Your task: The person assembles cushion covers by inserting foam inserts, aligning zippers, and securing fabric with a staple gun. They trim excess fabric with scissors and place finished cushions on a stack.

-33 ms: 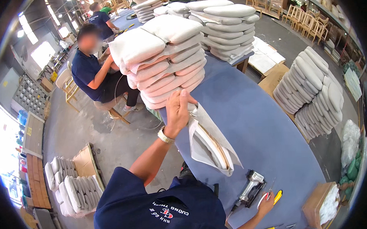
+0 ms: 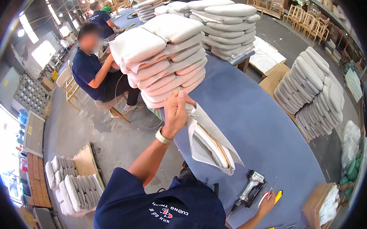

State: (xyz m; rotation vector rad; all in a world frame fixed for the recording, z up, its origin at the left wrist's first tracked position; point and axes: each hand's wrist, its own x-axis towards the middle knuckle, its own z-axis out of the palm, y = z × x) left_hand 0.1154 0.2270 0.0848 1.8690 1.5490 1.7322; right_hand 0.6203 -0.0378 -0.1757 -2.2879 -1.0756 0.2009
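Note:
My left hand (image 2: pixel 176 110) is closed on the far end of a seat cushion (image 2: pixel 212 148) that stands on its edge on the blue table. Light grey fabric wraps loosely around its white padding and a thin brown board, with a loose flap at the near end. At the lower right, the fingers of my right hand (image 2: pixel 267 204) are closed around the red and white handle of scissors (image 2: pixel 271 191), whose points face away from me. A yellow-handled tool (image 2: pixel 278 196) lies right beside that hand. Left of it rests a silver and black staple gun (image 2: pixel 250 189).
Tall stacks of grey cushions (image 2: pixel 165 62) stand on the blue table (image 2: pixel 252 112) beyond my left hand. More cushions (image 2: pixel 308 90) are piled to the right. A cardboard box (image 2: pixel 316 204) of white stuffing sits at the near right. A seated person (image 2: pixel 91 65) works at left.
My left hand and the far end of the cushion have shifted very slightly left. My right hand stays at the scissors.

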